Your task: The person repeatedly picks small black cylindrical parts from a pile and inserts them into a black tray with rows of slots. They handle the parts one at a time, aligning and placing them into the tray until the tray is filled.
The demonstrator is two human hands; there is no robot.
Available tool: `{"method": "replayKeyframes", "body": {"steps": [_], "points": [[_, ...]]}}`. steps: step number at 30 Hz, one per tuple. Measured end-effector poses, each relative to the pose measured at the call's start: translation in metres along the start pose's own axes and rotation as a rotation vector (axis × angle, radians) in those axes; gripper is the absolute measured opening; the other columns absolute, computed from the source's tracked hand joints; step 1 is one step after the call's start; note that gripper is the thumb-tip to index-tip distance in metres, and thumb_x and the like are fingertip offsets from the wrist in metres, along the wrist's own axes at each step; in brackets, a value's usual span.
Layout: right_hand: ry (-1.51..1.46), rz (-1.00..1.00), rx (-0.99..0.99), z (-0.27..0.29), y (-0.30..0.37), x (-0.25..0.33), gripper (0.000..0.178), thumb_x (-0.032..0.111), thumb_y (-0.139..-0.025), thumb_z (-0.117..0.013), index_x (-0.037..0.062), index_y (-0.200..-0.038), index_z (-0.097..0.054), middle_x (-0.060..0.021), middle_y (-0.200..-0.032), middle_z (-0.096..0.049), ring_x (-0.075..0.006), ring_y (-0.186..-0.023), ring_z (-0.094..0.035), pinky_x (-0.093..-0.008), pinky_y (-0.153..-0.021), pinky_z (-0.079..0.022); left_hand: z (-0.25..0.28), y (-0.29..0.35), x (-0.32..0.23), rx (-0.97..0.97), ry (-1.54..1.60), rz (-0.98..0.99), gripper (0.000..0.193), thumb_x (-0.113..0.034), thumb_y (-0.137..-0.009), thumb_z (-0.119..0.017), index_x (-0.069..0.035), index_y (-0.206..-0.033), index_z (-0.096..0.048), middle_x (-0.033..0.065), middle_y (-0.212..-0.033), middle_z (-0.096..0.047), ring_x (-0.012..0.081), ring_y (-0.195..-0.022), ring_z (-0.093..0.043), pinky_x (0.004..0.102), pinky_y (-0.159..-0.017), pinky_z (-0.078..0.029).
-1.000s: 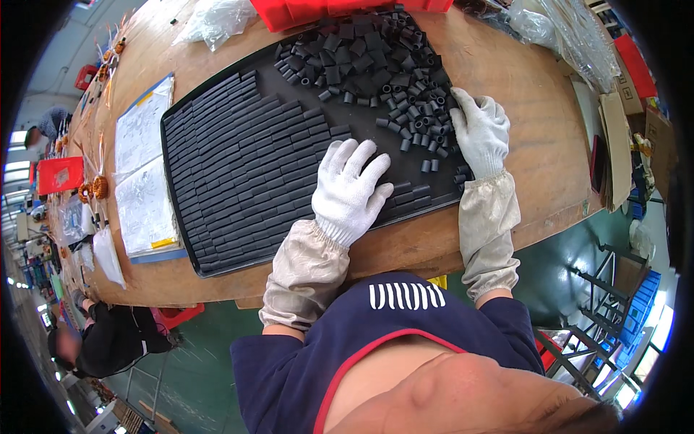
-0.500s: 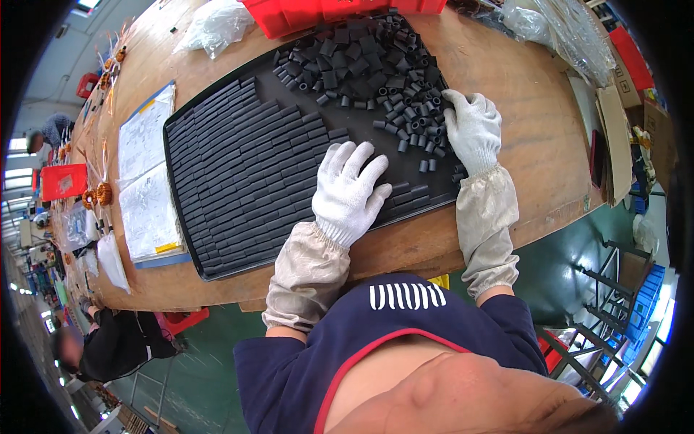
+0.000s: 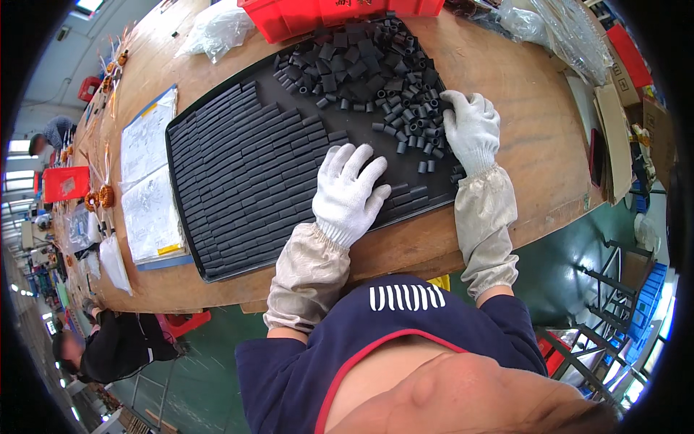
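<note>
A black tray (image 3: 176,160) lies on the table, its left part filled with neat rows of short black tubes (image 3: 238,173). At its far right is a loose heap of the same black tubes (image 3: 361,61), lying at all angles. My left hand (image 3: 347,192), in a white knitted glove, rests palm down over the right ends of the rows with its fingers spread. By the tray's right edge, beside the loose tubes, is my right hand (image 3: 473,134), gloved the same way. Its fingers are slightly bent and apart, and nothing shows in them.
An open booklet (image 3: 150,181) lies left of the tray. A red bin (image 3: 340,11) stands against its far edge. Clear plastic bags (image 3: 217,30) and cardboard (image 3: 613,145) lie around the wooden table (image 3: 535,137). Two people are at the left, one a person in black (image 3: 126,343).
Both hands stay almost in place. The whole view has shifted very slightly, and the tubes look the same.
</note>
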State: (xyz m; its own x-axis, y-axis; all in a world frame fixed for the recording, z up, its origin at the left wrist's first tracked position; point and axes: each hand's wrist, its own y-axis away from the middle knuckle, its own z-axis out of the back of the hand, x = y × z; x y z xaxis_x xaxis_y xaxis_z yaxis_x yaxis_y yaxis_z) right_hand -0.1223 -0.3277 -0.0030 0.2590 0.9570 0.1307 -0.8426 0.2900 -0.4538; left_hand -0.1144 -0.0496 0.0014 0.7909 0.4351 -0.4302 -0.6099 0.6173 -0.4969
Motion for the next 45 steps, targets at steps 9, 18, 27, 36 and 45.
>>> {"method": "replayKeyframes", "body": {"steps": [9,18,27,36,45], "points": [[-0.560,-0.010,-0.164,0.016,0.007,0.009,0.017,0.016,-0.085,-0.082,0.0191,-0.101,-0.076,-0.0045,-0.093,-0.070,-0.0271,-0.097,-0.066,-0.0421,-0.090,-0.050,0.010,0.010,-0.010,-0.063,0.643,0.401,0.042,0.000,-0.098,-0.071,-0.003,-0.139,-0.064,0.0128,-0.123,-0.071,0.0153,-0.097,-0.072,0.0279,-0.084,-0.057],[-0.138,-0.098,-0.184,-0.007,0.008,-0.009,0.031,0.031,-0.088,-0.081,0.0259,-0.118,-0.076,-0.0058,-0.103,-0.070,-0.0304,-0.107,-0.064,-0.0462,-0.097,-0.047,0.010,0.009,-0.008,-0.030,0.548,0.317,0.034,-0.004,-0.096,-0.073,-0.005,-0.130,-0.070,0.0119,-0.114,-0.073,0.0202,-0.093,-0.072,0.0285,-0.078,-0.056],[-0.693,-0.041,-0.113,0.011,0.005,0.003,0.022,0.006,-0.084,-0.079,0.0142,-0.105,-0.079,-0.0097,-0.103,-0.069,-0.0280,-0.104,-0.067,-0.0410,-0.094,-0.052,0.010,0.013,-0.007,0.018,0.753,0.447,0.035,-0.006,-0.099,-0.072,-0.003,-0.133,-0.067,0.0103,-0.111,-0.072,0.0156,-0.094,-0.070,0.0276,-0.080,-0.055],[-1.052,0.434,0.245,0.028,0.026,0.058,0.033,-0.002,-0.071,-0.082,0.0132,-0.099,-0.077,-0.0087,-0.100,-0.070,-0.0314,-0.097,-0.067,-0.0420,-0.088,-0.053,0.024,0.003,-0.013,0.252,0.978,0.705,0.040,-0.013,-0.105,-0.064,0.002,-0.142,-0.059,0.0079,-0.111,-0.070,0.0081,-0.083,-0.063,0.0248,-0.078,-0.056],[-1.122,0.345,0.298,0.030,0.029,0.061,0.042,-0.006,-0.078,-0.079,0.0089,-0.117,-0.072,-0.0085,-0.103,-0.071,-0.0272,-0.097,-0.069,-0.0389,-0.088,-0.056,0.017,0.013,-0.004,0.167,1.331,0.814,0.033,-0.011,-0.102,-0.069,0.002,-0.132,-0.063,0.0044,-0.106,-0.069,0.0080,-0.082,-0.063,0.0234,-0.075,-0.055]]}}
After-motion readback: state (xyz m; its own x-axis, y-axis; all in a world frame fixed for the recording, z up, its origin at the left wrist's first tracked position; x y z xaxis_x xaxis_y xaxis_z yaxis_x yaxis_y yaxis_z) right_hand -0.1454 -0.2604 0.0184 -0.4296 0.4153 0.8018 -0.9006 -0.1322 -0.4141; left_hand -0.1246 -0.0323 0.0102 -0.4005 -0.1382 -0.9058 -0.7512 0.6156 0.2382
